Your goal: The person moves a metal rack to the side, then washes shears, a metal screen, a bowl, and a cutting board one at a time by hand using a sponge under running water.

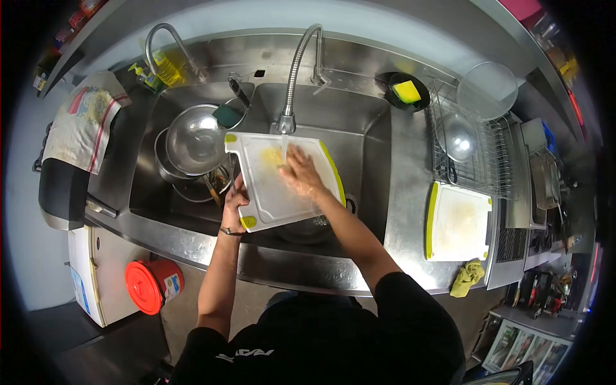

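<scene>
The white cutting board (273,196) with green edges is just below the bendy tap (290,86), held over the sink (374,151). Water runs from the tap onto it, and a yellow patch (270,155) shows there. The left hand (237,197) grips the board's side, below and left of the tap. The right hand (300,172) grips nothing; it lies on top of the board just below the tap, fingers stretched out. Left of the tap are a shiny metal bowl (194,141) and a dark green scrubber (226,116). Right of the tap, on the metal table (409,192), are a yellow sponge (405,92) in a black bowl (425,97), a wire dish rack (475,173) and a second cutting board (457,221).
</scene>
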A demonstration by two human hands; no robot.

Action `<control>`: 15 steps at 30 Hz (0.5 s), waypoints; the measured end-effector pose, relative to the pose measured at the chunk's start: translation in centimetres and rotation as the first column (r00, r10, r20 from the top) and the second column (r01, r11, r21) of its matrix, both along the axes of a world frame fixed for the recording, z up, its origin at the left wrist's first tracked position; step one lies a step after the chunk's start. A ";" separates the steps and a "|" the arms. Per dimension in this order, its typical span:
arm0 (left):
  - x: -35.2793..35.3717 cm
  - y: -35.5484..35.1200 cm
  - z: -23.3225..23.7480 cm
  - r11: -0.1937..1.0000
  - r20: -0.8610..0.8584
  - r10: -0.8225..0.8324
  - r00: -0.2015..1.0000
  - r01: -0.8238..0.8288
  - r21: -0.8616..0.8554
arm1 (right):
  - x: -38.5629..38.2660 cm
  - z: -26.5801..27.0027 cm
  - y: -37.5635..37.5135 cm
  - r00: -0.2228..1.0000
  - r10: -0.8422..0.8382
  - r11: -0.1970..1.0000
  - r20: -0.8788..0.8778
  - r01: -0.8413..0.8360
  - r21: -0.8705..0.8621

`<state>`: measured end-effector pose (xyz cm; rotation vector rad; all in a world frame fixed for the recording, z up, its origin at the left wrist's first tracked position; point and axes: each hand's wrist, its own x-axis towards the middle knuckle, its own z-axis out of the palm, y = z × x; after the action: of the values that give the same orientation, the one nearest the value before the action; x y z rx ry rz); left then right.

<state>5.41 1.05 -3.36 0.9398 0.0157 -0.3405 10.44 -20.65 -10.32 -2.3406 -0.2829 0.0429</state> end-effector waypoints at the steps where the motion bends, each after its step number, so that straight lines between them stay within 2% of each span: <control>1: -0.5 0.0 0.0 1.000 -0.012 0.029 0.999 -0.030 -0.008 | 1.0 -0.3 -0.6 0.997 -0.019 1.000 -0.078 0.020 0.010; 2: -1.0 0.0 0.1 1.000 -0.024 0.021 0.999 -0.021 -0.022 | 2.0 -0.9 -0.8 0.969 -0.172 0.985 -0.175 0.167 -0.045; 5: -1.8 -0.7 0.9 0.999 -0.004 0.039 0.999 -0.039 -0.003 | 2.0 -1.0 2.8 0.983 -0.148 0.984 -0.110 0.135 -0.115; 6: -1.9 -0.8 0.7 0.999 -0.010 0.032 0.999 -0.032 -0.004 | 0.8 1.3 4.2 0.997 -0.018 0.997 -0.079 0.012 -0.077; 7: -1.9 -0.7 0.4 0.998 -0.011 0.043 0.999 -0.043 0.043 | 0.5 2.1 4.1 0.996 -0.025 0.997 -0.082 0.018 -0.080; 9: -2.2 -0.6 0.3 0.995 -0.009 0.043 0.999 -0.042 0.095 | 0.2 3.0 3.8 0.993 0.111 0.989 -0.024 -0.108 0.101; 10: -2.4 -0.5 0.5 0.996 -0.005 0.062 0.998 -0.062 0.063 | 0.7 1.4 3.0 0.989 -0.077 0.997 -0.126 0.080 0.021; 12: -3.1 0.4 1.2 0.993 0.006 0.118 0.993 -0.118 0.032 | 2.4 -5.3 -1.3 0.929 -0.358 0.928 -0.090 0.344 -0.144; 13: -3.4 1.1 1.2 0.991 0.020 0.130 0.991 -0.131 0.031 | 0.2 -1.8 -3.4 0.825 -0.437 0.893 -0.359 0.446 -0.061; 14: -3.7 1.3 1.9 0.989 0.021 0.148 0.989 -0.149 0.021 | -0.5 -2.2 -4.9 0.715 -0.432 0.878 -0.550 0.472 -0.076; 15: -4.1 1.3 2.6 0.986 0.020 0.168 0.986 -0.169 0.008 | -2.0 -2.8 -5.5 0.711 -0.417 0.872 -0.567 0.489 -0.028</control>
<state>1.28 2.39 -0.78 0.9444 0.0791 -0.1749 8.42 -26.15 -13.11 -2.0938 0.5765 0.4500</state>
